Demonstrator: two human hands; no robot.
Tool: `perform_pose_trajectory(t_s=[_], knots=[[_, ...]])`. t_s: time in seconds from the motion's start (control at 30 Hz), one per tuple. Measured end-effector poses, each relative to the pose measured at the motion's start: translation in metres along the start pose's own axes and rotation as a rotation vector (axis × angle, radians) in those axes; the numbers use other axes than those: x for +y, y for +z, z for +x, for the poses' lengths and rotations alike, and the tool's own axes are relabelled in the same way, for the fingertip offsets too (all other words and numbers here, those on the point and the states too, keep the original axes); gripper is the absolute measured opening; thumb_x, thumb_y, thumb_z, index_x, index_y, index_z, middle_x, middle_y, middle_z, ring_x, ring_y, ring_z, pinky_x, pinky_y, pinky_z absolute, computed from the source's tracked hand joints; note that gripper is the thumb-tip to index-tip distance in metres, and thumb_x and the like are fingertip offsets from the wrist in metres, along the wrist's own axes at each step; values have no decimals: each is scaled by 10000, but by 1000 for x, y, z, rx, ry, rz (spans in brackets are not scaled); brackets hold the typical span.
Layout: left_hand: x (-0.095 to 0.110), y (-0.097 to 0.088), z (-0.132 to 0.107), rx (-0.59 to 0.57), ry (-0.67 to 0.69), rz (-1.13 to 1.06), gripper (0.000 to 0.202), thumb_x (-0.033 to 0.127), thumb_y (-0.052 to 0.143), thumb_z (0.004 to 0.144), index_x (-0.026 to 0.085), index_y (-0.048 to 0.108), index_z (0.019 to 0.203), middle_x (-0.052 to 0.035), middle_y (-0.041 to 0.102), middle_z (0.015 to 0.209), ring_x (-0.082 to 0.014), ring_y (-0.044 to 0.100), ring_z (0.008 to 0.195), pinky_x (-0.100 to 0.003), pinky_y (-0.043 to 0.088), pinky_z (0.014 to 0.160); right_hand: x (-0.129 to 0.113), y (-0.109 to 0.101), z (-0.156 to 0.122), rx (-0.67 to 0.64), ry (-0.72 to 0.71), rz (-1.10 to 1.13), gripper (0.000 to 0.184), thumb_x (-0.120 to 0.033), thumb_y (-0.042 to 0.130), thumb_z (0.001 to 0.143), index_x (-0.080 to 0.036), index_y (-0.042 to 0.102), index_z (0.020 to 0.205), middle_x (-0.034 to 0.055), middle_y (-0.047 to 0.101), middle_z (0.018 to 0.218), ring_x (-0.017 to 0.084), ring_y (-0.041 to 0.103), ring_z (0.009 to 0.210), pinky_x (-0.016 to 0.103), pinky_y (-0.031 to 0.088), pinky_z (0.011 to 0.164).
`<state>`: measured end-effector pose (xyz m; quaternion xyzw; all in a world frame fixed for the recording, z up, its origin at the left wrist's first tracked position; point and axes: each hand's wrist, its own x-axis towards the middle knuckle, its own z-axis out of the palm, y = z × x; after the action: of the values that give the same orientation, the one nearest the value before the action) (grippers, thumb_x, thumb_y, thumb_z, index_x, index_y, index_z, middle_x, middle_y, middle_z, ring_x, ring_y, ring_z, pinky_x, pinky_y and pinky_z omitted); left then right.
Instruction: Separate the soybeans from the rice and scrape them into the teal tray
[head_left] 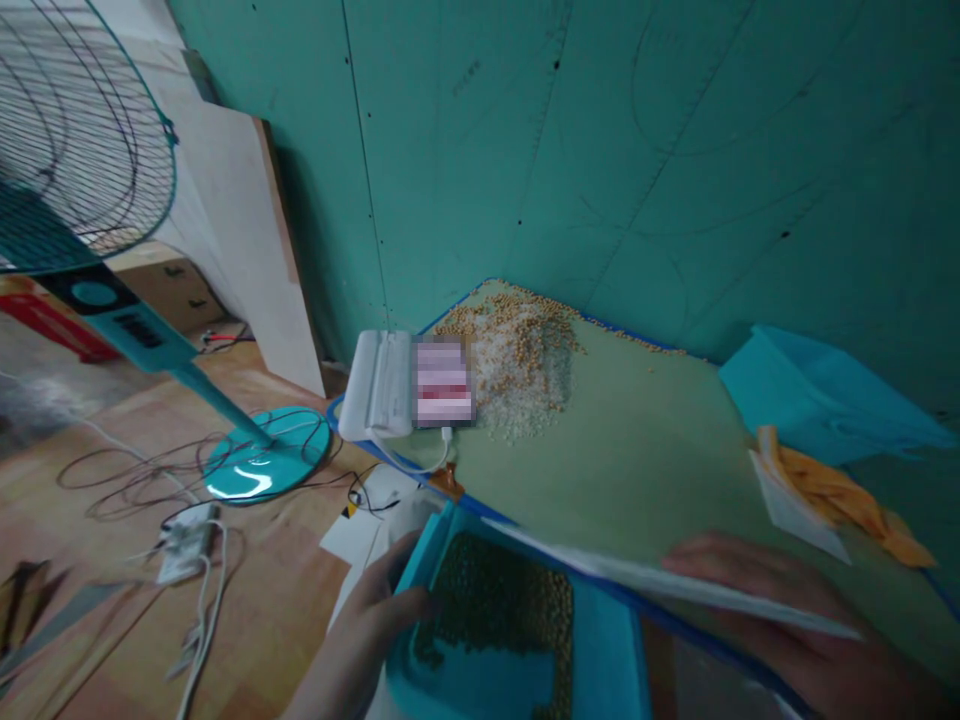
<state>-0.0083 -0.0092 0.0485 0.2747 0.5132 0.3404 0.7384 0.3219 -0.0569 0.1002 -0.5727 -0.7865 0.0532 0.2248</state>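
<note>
My left hand [367, 615] is closed on the left rim of a blue plastic tray [480, 690], thumb over the edge. Inside the tray lie small dark green beans [480, 590] and tan beans [556, 610]. It sits just below the table's front edge. My right hand [787, 610], a little blurred, grips a thin white flat scraper [600, 562] whose long edge lies along that edge, its far end above the tray. On the pale green tabletop [645, 450], a mixed pile of tan beans and clear crystals [525, 350] rests against the back corner.
A phone [442, 382] with a blurred screen and a white case [375, 385] stand left of the pile. At right are a blue bin [817, 395], an orange cloth [847, 500] and a white card [795, 510]. A fan [135, 330], cables and a power strip [186, 540] occupy the floor.
</note>
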Motion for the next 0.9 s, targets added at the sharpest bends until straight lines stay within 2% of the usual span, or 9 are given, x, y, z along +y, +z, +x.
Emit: perform_pose_trajectory(t_s=[0.1, 0.23, 0.33, 0.43, 0.5, 0.57, 0.6, 0.73, 0.9], knots=[[0, -1, 2, 1, -47, -34, 612, 155, 599, 581, 204, 524, 1186, 8, 749, 732, -266, 665, 685, -366, 533, 648, 11, -3, 12, -40, -64, 12, 321, -366, 455, 810, -398, 585, 1101, -4, 675, 1010, 207, 633, 912, 299, 511, 811], [-2, -4, 4, 54, -61, -69, 657, 155, 625, 573, 211, 503, 1216, 22, 751, 715, -243, 669, 684, -341, 514, 742, 23, -4, 29, -102, -136, 86, 561, -614, 269, 799, -308, 561, 1168, 74, 625, 1109, 251, 599, 979, 345, 503, 798], [-3, -5, 5, 39, -75, -82, 685, 141, 618, 583, 216, 472, 1247, -2, 756, 803, -262, 670, 753, -352, 519, 739, 30, -3, 38, -102, -124, 134, 614, -654, 265, 777, -284, 579, 1153, 88, 608, 1132, 254, 583, 1005, 344, 491, 802], [-3, -4, 7, 75, -118, -86, 694, 144, 609, 584, 199, 454, 1259, -23, 754, 840, -273, 670, 790, -363, 522, 735, 36, -3, 53, -42, 13, 187, 455, -546, 384, 800, -256, 640, 1040, 80, 635, 1068, 251, 577, 996, 358, 462, 830], [-3, -4, 10, 53, -133, -105, 718, 151, 617, 556, 202, 456, 1254, -32, 752, 874, -290, 667, 814, -376, 527, 721, 42, -2, 69, 22, 191, 194, 300, -468, 488, 772, -243, 678, 830, 54, 675, 894, 241, 607, 881, 350, 470, 776], [-3, -4, 12, 11, -138, -132, 762, 156, 641, 496, 220, 474, 1237, -41, 748, 907, -320, 662, 826, -392, 538, 670, 46, 0, 88, 81, 371, 240, 349, -467, 524, 740, -224, 567, 492, 31, 636, 644, 209, 601, 682, 313, 471, 643], [-4, -5, 12, 5, -141, -141, 780, 158, 653, 475, 229, 479, 1231, -43, 746, 918, -331, 660, 826, -396, 541, 643, 48, 1, 96, 100, 430, 310, 396, -462, 535, 733, -214, 498, 426, 25, 609, 599, 182, 576, 618, 287, 454, 588], [-6, -8, 8, 93, -164, -151, 777, 199, 665, 510, 234, 448, 1256, -39, 760, 808, -349, 672, 748, -421, 543, 595, 52, 12, 118, 109, 558, 626, 349, -511, 575, 671, -196, 508, 535, -22, 504, 500, 91, 401, 396, 229, 320, 378], [-7, -11, 6, 110, -149, -143, 752, 200, 642, 544, 222, 435, 1267, -27, 760, 716, -347, 674, 732, -426, 548, 612, 49, 16, 119, 115, 581, 676, 355, -524, 590, 648, -189, 487, 600, -43, 474, 480, 70, 376, 369, 207, 279, 347]])
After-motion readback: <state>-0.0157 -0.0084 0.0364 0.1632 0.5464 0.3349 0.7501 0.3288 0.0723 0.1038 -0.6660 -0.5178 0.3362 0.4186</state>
